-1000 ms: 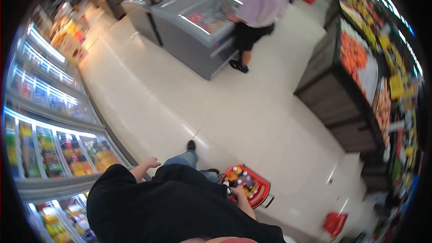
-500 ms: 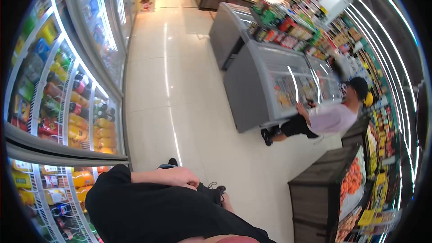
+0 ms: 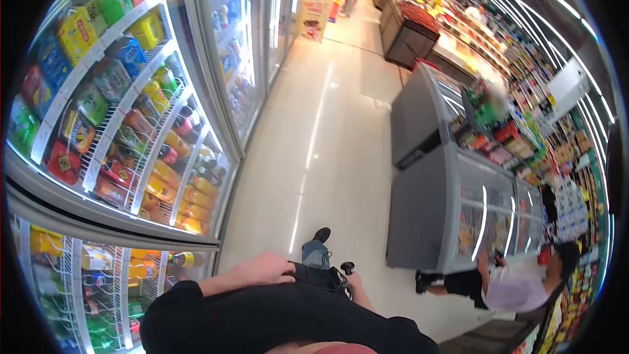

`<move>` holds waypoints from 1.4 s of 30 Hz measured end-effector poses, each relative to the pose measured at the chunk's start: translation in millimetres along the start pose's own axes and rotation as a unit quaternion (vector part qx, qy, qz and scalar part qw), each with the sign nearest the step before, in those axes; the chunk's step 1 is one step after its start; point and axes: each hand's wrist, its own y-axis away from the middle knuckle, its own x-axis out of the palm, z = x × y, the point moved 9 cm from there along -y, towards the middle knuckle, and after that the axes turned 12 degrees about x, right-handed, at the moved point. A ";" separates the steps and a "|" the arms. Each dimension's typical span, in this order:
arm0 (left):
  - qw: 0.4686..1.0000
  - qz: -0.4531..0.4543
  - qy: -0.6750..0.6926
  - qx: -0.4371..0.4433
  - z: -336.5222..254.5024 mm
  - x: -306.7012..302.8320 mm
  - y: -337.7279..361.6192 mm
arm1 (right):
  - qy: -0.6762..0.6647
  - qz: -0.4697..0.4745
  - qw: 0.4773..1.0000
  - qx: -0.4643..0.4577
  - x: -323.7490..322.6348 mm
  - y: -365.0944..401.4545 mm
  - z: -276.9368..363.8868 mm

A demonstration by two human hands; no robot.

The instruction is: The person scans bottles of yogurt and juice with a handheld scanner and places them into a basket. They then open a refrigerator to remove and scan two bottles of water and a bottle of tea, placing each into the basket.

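My left hand [image 3: 265, 269] lies in front of my belly, its fingers curled down at the edge of a black bag or dark fabric [image 3: 314, 276]; what is inside the grip is hidden. To its right, my right hand [image 3: 356, 283] is closed around a small black object with a rounded top [image 3: 348, 267]. A thin black cord [image 3: 333, 274] loops beside this object. Below the hands appear a leg in blue denim [image 3: 316, 254] and a black shoe [image 3: 322, 234].
Glass-door drink coolers [image 3: 219, 244] full of bottles line my left side. Grey chest freezers [image 3: 419, 213] stand to the right, where a person in a light purple shirt [image 3: 517, 290] leans over one. A glossy tiled aisle [image 3: 282, 157] runs ahead to produce stands [image 3: 409, 33].
My view has swung left, so the coolers, aisle and freezers sit farther right. My right hand with the rounded black object shows more clearly. My left hand stays curled before my belly.
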 end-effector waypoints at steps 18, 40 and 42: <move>0.973 -0.167 0.062 -0.143 114.8 -168.9 -219.9 | -0.027 0.137 0.990 0.007 -123.7 -205.6 224.2; 0.966 -0.178 0.173 -0.068 325.6 -422.5 -298.8 | -0.216 0.073 0.974 -0.006 -225.6 -299.3 558.0; 0.959 -0.191 0.202 -0.047 358.9 -434.0 -305.2 | -0.222 0.062 0.973 0.000 -226.3 -308.9 578.6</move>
